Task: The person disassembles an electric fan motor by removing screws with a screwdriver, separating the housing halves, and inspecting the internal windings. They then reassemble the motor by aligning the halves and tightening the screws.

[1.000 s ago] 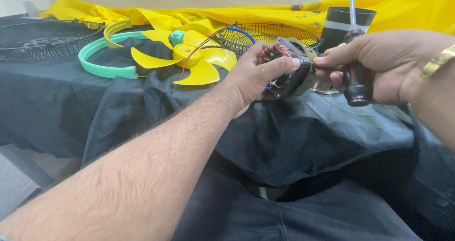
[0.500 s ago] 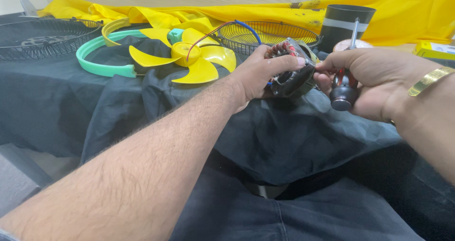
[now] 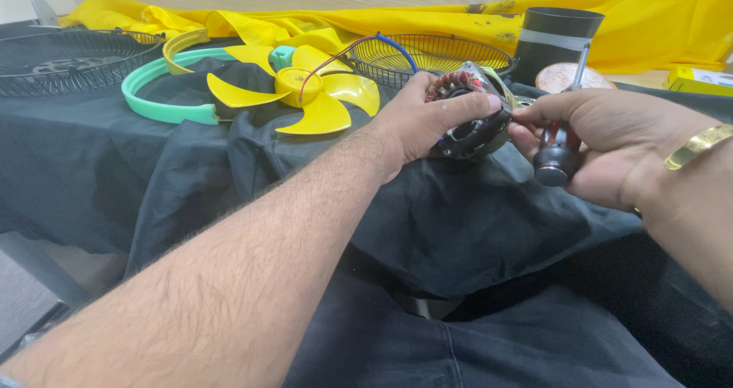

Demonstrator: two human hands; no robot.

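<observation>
Black cloth: it covers the whole table and hangs down over the front edge, with many folds.
Left hand: it is closed around the fan motor, the thumb lies across the front side and the other fingers go behind it.
Fan motor: round and dark, with copper-coloured coils at the top; it is held just above the cloth, between the two hands, in the middle of the view.
Wires: one red and one blue, they rise in a curve from the motor toward the fan blade.
Right hand: it is closed on the screwdriver, and its fingertips touch the right side of the motor; a gold bangle is on the wrist.
Screwdriver: the dark handle end points to the camera, the metal shaft points up and away.
Fan blade: yellow, with several wings, it lies flat on the cloth left of the motor.
Green ring: it lies beside the blade, partly under it.
Wire guards: one is behind the motor, another is at the far left.
Yellow cloth: it lies along the back.
Black cylinder: it stands upright behind the right hand.
</observation>
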